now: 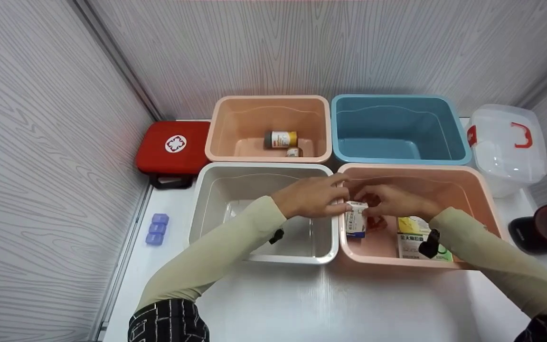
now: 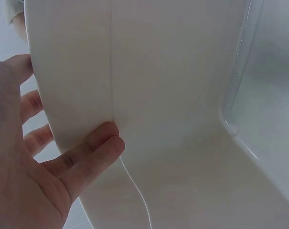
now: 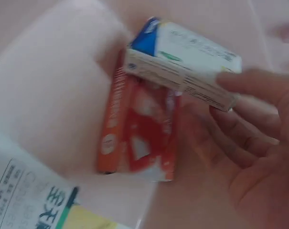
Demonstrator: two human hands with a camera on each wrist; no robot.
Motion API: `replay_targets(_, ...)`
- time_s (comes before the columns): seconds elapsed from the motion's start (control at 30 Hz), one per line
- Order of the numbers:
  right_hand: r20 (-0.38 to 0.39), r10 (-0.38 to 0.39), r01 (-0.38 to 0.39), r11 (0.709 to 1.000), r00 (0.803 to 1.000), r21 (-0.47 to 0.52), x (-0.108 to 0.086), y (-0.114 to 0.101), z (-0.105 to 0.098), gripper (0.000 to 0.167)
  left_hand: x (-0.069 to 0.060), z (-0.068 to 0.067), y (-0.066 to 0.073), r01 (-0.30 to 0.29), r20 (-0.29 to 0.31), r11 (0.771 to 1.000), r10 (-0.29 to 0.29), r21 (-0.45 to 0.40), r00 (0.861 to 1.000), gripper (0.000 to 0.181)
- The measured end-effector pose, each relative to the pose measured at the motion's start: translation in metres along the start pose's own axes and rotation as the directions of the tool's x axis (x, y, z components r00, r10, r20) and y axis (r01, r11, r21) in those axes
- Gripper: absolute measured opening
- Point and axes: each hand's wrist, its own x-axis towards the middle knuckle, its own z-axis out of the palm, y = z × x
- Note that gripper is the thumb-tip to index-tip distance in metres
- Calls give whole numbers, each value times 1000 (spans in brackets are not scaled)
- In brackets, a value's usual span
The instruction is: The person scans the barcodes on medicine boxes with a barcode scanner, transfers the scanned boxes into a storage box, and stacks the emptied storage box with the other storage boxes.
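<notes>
My right hand reaches into the front right peach bin. It pinches one end of a small white and blue medicine box, tilted in the right wrist view. Below that lies a red medicine box. A white, green and yellow medicine box is on the bin floor. My left hand is over the side rim of the white bin, its fingers pointing toward the small box. In the left wrist view, two fingertips overlap the white bin's inner wall; other fingers show beyond the rim.
Behind stand a peach bin holding two bottles and a blue bin. A red first-aid case and purple pill box are left; a clear-lidded box and black device are right.
</notes>
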Motion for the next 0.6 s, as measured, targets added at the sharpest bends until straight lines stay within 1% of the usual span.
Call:
replay_targets(0.07,-2,20,-20,999,1000,-30,-5,-7,-6,31,0,0,0,-5,-9,1000,5,8,1000,42)
replay_targets(0.1,-14,29,-30,998,999,-62,-7,-11,-9,31,-1,1,-1,-7,-10,1000,7,12,1000,42)
replay_targets(0.17,-55,35,-42,990,998,-136,-13,-19,-16,32,0,1,-1,-10,-17,1000,11,9,1000,42)
replay_targets(0.23,-101,32,-50,983,994,-175,-19,-27,-22,32,0,2,-1,-7,-20,1000,7,10,1000,41)
replay_targets(0.3,-144,39,-64,983,989,-170,-25,-34,-28,32,-1,1,-1,2,-16,1000,-2,10,1000,41)
replay_targets(0.47,-213,79,-100,991,974,-88,-42,-47,-41,35,0,1,-1,22,0,1000,-22,-1,1000,44)
replay_targets(0.53,-234,83,-109,989,969,-97,-49,-51,-46,39,0,1,-1,20,2,1000,-20,-6,1000,46)
replay_targets(0.6,-265,60,-99,986,962,-136,-56,-52,-50,42,0,1,-1,18,-1,1000,-18,-10,1000,46)
